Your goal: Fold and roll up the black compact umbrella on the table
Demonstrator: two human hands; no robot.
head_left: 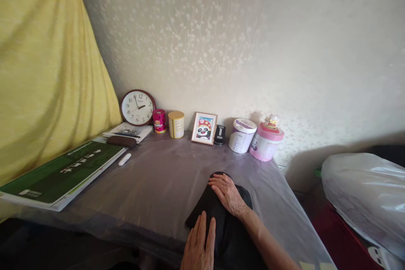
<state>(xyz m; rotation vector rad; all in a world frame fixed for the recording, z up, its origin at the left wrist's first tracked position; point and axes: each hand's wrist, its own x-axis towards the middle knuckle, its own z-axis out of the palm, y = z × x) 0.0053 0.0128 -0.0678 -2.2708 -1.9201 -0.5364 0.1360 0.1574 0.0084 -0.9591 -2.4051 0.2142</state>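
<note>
In front of the rectangular, pale-framed panda picture (204, 128), a folded black cloth (206, 199) lay on the grey, plastic-covered table (152, 181). The left hand (200, 247) and right hand (228, 196) rested flat on it, fingers extended, grasping nothing. It seemed soft and light, best held by opposite edges.

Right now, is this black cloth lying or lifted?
Lying: the black cloth rests on the table under left hand and right hand; near end unclear.
</note>
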